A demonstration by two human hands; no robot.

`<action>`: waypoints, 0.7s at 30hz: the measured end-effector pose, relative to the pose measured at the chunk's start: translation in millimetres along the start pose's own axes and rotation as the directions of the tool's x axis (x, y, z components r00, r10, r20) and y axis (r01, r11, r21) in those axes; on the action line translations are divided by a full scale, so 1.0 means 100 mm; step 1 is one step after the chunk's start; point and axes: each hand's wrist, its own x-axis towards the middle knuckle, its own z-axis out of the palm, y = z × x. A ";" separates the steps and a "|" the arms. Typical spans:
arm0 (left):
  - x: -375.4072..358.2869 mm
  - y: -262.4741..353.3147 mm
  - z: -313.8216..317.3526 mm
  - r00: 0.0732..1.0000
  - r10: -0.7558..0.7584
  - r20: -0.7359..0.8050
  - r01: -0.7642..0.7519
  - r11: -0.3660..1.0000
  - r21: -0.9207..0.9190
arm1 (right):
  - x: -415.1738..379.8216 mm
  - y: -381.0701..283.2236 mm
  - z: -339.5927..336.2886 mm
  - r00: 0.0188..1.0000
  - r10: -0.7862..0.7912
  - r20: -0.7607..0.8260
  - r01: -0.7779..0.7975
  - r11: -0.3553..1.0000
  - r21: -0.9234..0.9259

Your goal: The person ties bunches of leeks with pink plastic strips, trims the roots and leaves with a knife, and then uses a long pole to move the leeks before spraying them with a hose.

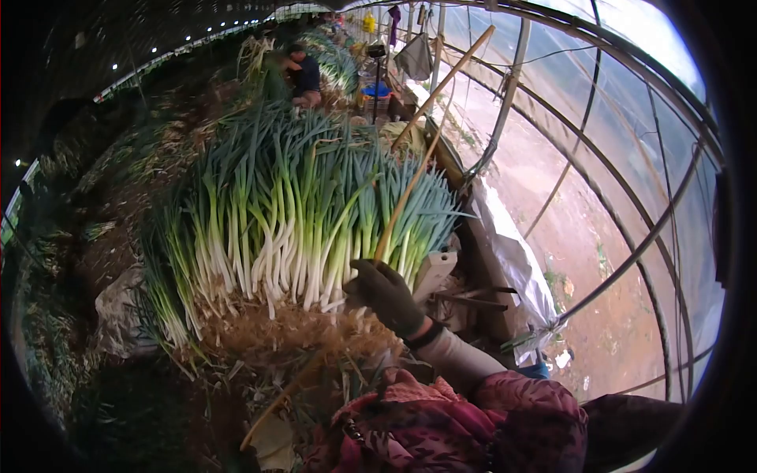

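Note:
My right hand (386,298), in a dark work glove, reaches in from the lower right with its fingers curled. A long, thin wooden stick (408,189) runs down from the upper right into its grip. Behind and to the left of the glove stands a wide, thick row of long green onions (276,213), with green tops leaning back and white stems towards me. Their brown, soil-covered roots (276,331) face me, just below the glove. My left hand is out of view.
Another person (303,77) crouches by more onions at the back. A thicker pole (445,87) slants up at the right. White plastic sheeting (512,252) and curved metal tunnel frames line the right side. A second stick-like length (284,398) lies at the lower left.

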 end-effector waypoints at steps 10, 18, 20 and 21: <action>-0.05 -0.03 0.02 0.999 -0.009 -0.043 0.005 0.996 -0.092 | 1.34 0.40 0.95 0.993 0.074 0.087 -0.048 0.960 -0.276; 0.03 0.00 0.04 0.996 -0.046 -0.072 0.036 0.990 -0.134 | 2.79 0.49 0.88 0.938 -0.199 0.284 0.336 0.312 -0.889; 0.10 0.04 -0.01 0.992 -0.075 -0.097 0.062 0.989 -0.134 | 3.16 0.09 0.72 0.877 -0.360 0.320 0.193 -0.346 -0.918; 0.15 0.08 -0.04 0.990 -0.085 -0.113 0.070 0.989 -0.133 | 3.36 -0.05 0.59 0.865 -0.449 0.226 0.079 -0.322 -0.943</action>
